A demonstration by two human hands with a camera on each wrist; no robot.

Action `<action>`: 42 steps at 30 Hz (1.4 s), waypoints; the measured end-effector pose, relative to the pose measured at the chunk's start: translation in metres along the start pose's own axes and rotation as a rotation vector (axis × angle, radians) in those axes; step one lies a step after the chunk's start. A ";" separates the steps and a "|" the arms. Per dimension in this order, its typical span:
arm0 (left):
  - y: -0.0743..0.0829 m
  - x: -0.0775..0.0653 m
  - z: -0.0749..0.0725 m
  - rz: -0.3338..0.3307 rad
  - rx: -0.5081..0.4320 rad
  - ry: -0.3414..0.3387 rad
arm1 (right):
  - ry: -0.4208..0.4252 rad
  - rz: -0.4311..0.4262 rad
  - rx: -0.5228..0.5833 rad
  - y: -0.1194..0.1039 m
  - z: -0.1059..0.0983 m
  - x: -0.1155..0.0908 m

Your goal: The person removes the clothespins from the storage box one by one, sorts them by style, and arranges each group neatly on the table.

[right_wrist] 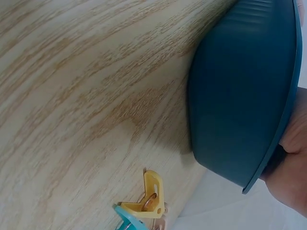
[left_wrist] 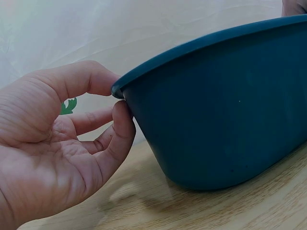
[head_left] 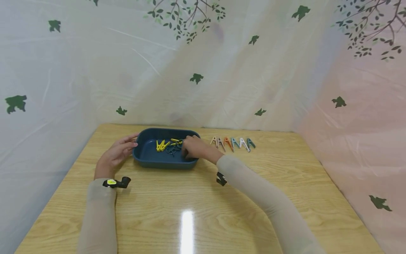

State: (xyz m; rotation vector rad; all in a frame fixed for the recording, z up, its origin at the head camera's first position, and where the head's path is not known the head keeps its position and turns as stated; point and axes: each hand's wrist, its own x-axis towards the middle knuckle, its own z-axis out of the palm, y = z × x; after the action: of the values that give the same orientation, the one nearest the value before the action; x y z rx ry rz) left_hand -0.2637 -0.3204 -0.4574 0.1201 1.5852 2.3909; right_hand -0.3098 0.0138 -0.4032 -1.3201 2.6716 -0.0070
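Observation:
A dark blue plastic basin (head_left: 165, 164) stands on the table, holding yellow clothespins (head_left: 162, 145) and dark teal clothespins (head_left: 171, 150). At its left end, my left hand (head_left: 118, 151) grips the rim, thumb at the lip and a bent finger against the outer wall in the left wrist view. My right hand (head_left: 194, 146) reaches over the right end, fingers pointing down inside beside the clothespins. The basin wall (right_wrist: 240, 91) hides those fingers in the right wrist view, so I cannot tell whether they hold anything.
Right of the basin, several clothespins stand in a row, among them an orange one (head_left: 227, 143), a white one (head_left: 243, 144) and a dark teal one (head_left: 250, 143). Behind the wooden table (head_left: 152, 211) hangs a pale, leaf-patterned cloth (head_left: 222, 98).

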 end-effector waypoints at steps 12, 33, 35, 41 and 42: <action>0.000 0.000 0.000 0.007 0.013 -0.008 | 0.124 -0.077 -0.102 -0.004 -0.001 -0.002; 0.000 0.001 -0.003 -0.022 0.046 0.019 | 0.231 -0.079 -0.198 0.002 -0.015 -0.024; 0.000 0.001 -0.003 -0.022 0.042 0.017 | 0.237 -0.074 -0.187 0.003 -0.016 -0.027; 0.000 0.001 -0.001 -0.020 0.030 0.016 | 0.289 -0.050 -0.162 0.009 -0.015 -0.036; 0.000 0.001 -0.001 -0.017 0.030 0.016 | 0.310 -0.054 -0.152 0.011 -0.015 -0.038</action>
State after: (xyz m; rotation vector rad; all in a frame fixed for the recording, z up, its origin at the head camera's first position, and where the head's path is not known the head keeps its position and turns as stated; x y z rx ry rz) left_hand -0.2648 -0.3211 -0.4577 0.0934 1.6230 2.3616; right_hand -0.2977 0.0493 -0.3843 -1.5513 2.9415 -0.0176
